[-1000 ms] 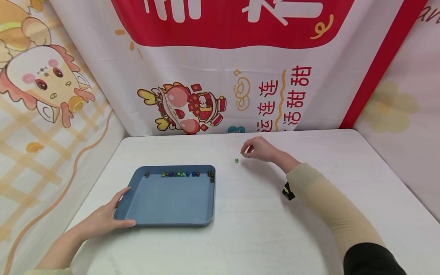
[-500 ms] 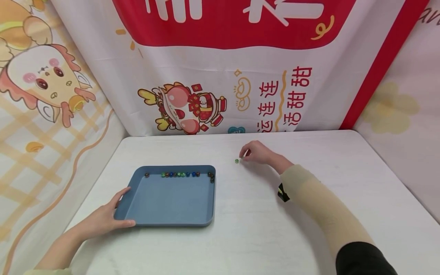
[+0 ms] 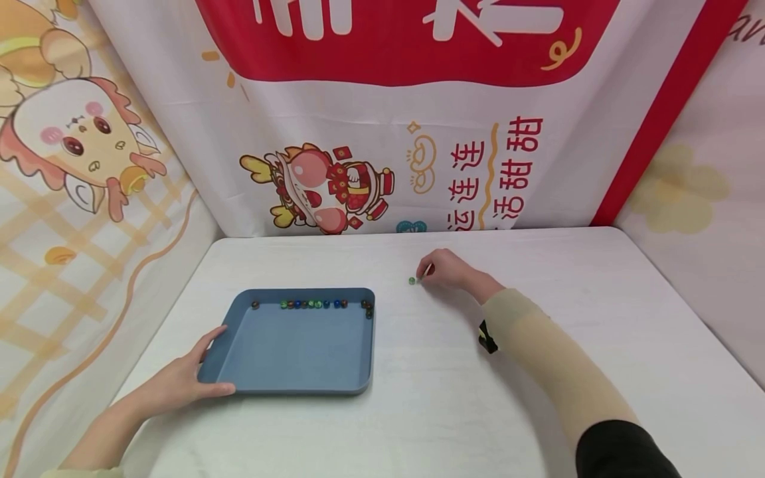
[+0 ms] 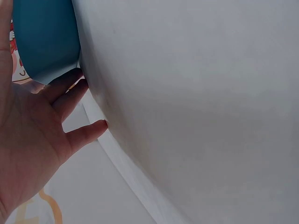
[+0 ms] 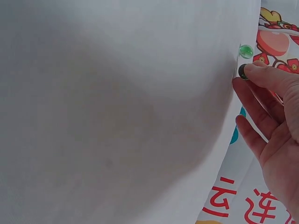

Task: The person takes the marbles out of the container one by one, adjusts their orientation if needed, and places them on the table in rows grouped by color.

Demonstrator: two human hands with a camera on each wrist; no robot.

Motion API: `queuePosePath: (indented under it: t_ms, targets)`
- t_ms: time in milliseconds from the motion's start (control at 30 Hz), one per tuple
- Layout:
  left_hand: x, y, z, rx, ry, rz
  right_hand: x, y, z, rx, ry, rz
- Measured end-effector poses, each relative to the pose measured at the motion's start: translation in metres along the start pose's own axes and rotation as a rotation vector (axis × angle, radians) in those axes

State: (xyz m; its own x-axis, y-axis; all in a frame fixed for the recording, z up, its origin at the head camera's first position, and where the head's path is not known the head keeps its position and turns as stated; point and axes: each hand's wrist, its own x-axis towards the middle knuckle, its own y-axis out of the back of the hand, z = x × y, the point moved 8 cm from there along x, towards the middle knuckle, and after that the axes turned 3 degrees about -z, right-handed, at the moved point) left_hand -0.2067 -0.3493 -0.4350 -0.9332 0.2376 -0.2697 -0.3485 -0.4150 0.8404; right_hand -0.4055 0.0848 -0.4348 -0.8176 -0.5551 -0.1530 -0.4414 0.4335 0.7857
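In the head view my left hand (image 3: 173,385) spreads over the near left corner of a blue-grey tray (image 3: 287,352). Its thumb lies along the front rim, and its fairly straight fingers touch the left side. The left wrist view shows the same tray (image 4: 46,37) against extended fingers. At the back of the table my right hand (image 3: 451,271) pinches a dark marble (image 5: 242,72) between thumb and index finger, low over the surface. Just left of those fingertips a green glass marble (image 3: 412,281) lies on the table, close beside the dark one in the right wrist view.
Several coloured marbles (image 3: 318,304) line the tray's far wall, with a few dark ones at its far right corner. A white cloth (image 3: 454,398) covers the table. Printed cloth walls (image 3: 335,113) stand behind and at both sides.
My right hand has come down and slightly nearer, its fingertips closing in beside the green marble. The left hand and the tray have stayed in place.
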Motion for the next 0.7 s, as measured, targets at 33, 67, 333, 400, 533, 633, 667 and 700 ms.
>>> queuePosePath:
  t_ms: [33, 67, 333, 400, 533, 633, 667, 700]
  targets:
    - [0.0, -0.0001, -0.0003, 0.003, 0.003, 0.002, 0.0006, -0.0007, 0.0009, -0.001, -0.003, -0.001]
    - [-0.0001, -0.0001, -0.0002, 0.008, 0.002, 0.004, 0.001, -0.0012, 0.0015, -0.002, -0.005, -0.002]
    - [-0.0003, 0.0005, 0.0003, 0.018, 0.003, 0.012, 0.001, -0.0024, 0.002, -0.014, -0.005, -0.006]
    - [-0.0004, 0.0004, 0.0007, 0.016, 0.0, 0.012, 0.0011, -0.0025, 0.0016, -0.014, -0.004, -0.007]
    - [-0.0005, 0.0002, 0.0009, 0.02, -0.002, 0.014, 0.0009, -0.0027, 0.0017, -0.013, -0.005, -0.007]
    - [-0.0003, -0.0004, 0.0001, 0.02, 0.0, 0.012, 0.0008, -0.0024, 0.0015, -0.01, -0.002, -0.007]
    - [-0.0003, -0.0006, -0.0001, 0.019, 0.001, 0.01, 0.0005, -0.0017, 0.0015, -0.01, -0.001, -0.005]
    - [-0.0002, -0.0008, -0.0005, 0.019, 0.004, 0.01, -0.0001, -0.0008, 0.0014, -0.007, -0.005, -0.003]
